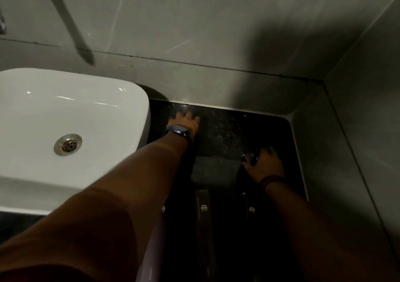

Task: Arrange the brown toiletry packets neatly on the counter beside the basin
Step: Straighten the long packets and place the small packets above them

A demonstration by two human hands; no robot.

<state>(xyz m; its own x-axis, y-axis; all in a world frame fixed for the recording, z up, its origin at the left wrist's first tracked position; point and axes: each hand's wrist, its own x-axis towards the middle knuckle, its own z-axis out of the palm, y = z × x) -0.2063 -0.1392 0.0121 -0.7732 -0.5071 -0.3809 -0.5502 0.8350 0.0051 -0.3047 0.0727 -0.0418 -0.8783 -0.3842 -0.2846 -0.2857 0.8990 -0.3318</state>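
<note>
On the dark counter (227, 128) to the right of the white basin (65, 117), long brown packets lie side by side near the front: one (204, 223) in the middle, one (251, 212) to its right, and one (162, 209) mostly hidden under my left forearm. My left hand (185, 120) rests far back by the wall, fingers spread, holding nothing. My right hand (263, 165) is closed around a small dark packet (250, 158) above the right-hand packet. The light is dim and details are hard to read.
A folded grey towel (214, 170) lies across the counter between my hands. A chrome tap (69, 26) reaches over the basin. Grey tiled walls close the counter at the back and on the right.
</note>
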